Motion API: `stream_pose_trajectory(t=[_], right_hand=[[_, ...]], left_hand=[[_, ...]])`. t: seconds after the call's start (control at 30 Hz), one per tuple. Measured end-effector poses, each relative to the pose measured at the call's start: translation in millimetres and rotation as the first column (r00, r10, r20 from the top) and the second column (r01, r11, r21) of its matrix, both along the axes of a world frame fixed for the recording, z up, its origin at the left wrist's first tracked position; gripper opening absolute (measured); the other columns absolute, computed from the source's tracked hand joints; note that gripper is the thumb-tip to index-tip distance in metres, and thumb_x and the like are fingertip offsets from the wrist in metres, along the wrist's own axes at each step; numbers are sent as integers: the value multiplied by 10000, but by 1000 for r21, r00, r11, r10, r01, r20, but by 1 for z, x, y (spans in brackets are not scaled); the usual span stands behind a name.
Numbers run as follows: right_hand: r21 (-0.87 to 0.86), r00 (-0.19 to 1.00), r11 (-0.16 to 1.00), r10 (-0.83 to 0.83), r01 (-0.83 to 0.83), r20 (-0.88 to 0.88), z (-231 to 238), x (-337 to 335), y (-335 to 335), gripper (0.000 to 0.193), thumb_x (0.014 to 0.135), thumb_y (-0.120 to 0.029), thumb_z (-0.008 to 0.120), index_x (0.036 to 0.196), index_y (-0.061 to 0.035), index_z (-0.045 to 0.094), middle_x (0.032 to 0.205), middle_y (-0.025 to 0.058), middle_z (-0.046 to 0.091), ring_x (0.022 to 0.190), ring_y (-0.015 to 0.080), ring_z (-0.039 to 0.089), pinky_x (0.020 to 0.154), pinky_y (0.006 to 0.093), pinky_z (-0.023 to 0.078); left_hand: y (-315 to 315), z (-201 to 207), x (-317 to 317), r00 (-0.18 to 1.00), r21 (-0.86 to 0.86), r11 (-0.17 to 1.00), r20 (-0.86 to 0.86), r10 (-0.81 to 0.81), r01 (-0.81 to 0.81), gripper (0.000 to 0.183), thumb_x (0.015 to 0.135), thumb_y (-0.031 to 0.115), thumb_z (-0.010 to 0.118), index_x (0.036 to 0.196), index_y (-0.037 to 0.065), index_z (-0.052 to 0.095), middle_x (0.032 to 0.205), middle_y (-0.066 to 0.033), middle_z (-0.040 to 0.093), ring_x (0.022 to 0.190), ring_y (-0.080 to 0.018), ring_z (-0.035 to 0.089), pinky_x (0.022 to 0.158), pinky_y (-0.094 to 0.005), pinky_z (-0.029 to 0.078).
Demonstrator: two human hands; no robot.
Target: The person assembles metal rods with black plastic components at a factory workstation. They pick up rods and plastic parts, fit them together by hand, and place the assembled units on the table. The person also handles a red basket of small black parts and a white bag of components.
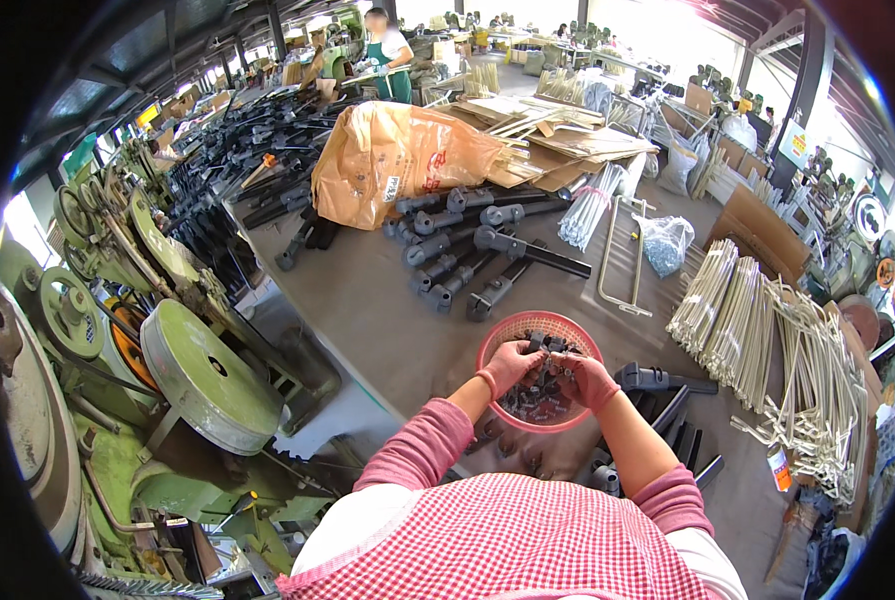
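Observation:
A round pink plastic basket [486,350] stands on the table before me with small dark parts [539,400] inside. Over its left side, my left hand [512,368] has its fingers closed on a small dark part. My right hand [587,380] comes in from the right rim, fingers curled round a similar small dark part. Both hands meet near the basket's middle, their fingertips close together. What exactly the parts are is too small to make out. Several black tubes with grey end fittings [532,250] lie beyond the basket.
Long black pieces with fittings [667,380] lie right of the basket. Bundled pale metal rods [732,310] fill the right side. An orange-brown sack [367,150] and cardboard sheets [592,145] lie beyond. Green machinery [207,375] stands at left. A person [387,60] stands far back.

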State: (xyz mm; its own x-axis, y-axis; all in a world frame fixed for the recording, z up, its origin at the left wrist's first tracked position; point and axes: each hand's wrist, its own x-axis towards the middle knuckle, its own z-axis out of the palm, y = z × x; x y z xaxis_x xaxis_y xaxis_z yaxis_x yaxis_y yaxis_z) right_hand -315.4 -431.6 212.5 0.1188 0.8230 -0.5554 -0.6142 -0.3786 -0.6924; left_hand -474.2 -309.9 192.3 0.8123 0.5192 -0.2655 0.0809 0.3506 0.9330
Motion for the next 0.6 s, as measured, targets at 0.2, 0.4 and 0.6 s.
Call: stream_pose_trajectory(t=[0.2,0.4,0.6], right_hand=[[-121,969,990,-93,66,-227,-5,-8,4,143,927,-242,641,870,-112,657,732,3,643,512,97,553,419,227,424],[-43,714,999,32,-2,699,-32,-7,9,797,691,-167,820,1365,36,448,875,110,643,624,156,599,538,313,489],[48,752,991,-126,125,647,-36,-19,11,264,877,-234,716,1034,-25,678,798,41,681,601,126,607,526,275,495]], left_hand=[[-5,-13,-8,988,201,968,66,143,-153,116,936,180,646,933,63,646,732,13,608,604,-93,574,555,-266,511],[3,-22,-9,975,39,974,-3,222,-222,92,944,151,621,903,69,619,713,-5,602,554,-89,557,480,-240,474],[-13,-17,-9,969,-43,968,10,247,-246,99,933,160,653,906,69,625,727,-32,644,568,-127,625,482,-258,525]])
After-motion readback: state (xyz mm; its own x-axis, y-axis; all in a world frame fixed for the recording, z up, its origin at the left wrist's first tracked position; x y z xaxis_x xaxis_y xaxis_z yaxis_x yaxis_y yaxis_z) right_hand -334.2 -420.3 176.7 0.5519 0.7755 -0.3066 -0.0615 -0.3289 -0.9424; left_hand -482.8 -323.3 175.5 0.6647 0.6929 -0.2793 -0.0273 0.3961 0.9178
